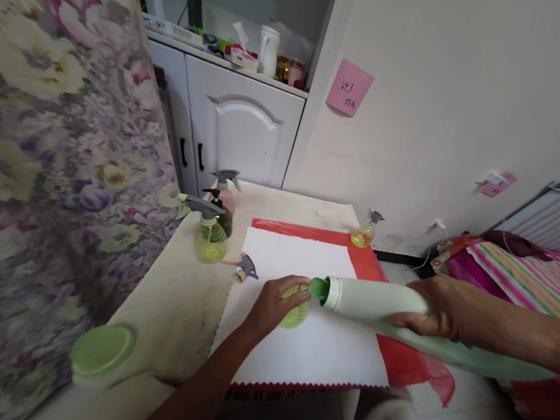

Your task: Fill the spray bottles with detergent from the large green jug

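My left hand (pixel 279 303) is wrapped round the top of a small see-through yellow-green bottle (pixel 295 316) with a ribbed body, on the white sheet (pixel 316 354). My right hand (pixel 435 308) grips a large pale green bottle (pixel 365 298), tipped nearly level with its mouth to the left. The green spout (pixel 319 288) in that mouth is right at the small bottle's top. Whether liquid flows is too small to tell. On the table to the left lies a loose grey trigger spray head (pixel 247 266).
A yellow-green spray bottle (pixel 212 240), a dark pump bottle (pixel 224 218) and a pink spray bottle (pixel 227 195) stand at the back left. Another small spray bottle (pixel 365 230) is at the back right corner. Red plastic (pixel 396 364) underlies the sheet. A green lid (pixel 104 349) is lower left.
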A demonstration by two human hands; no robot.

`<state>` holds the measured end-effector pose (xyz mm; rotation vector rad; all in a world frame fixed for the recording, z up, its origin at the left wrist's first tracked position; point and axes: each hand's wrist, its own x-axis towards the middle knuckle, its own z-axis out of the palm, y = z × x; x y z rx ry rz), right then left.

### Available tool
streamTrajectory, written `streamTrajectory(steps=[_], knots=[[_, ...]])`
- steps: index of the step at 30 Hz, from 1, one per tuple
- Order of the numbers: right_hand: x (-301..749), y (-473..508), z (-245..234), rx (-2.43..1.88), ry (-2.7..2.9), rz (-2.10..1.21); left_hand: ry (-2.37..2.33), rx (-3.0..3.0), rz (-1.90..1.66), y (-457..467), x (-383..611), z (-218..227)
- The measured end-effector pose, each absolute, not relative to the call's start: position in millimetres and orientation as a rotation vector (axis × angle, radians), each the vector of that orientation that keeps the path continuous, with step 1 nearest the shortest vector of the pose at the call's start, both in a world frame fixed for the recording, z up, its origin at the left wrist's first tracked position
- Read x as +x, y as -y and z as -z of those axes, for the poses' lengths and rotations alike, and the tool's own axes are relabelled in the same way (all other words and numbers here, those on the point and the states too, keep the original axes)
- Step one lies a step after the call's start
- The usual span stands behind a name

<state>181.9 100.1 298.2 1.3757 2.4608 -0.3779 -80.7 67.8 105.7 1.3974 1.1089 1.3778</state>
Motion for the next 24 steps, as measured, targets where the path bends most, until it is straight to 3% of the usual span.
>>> streamTrajectory(steps=[24], knots=[[186.3,-103.1,-292.3,1.395,-2.468,0.352,-1.079,1.375,-1.367,-67.1,-81.0,-105.7]])
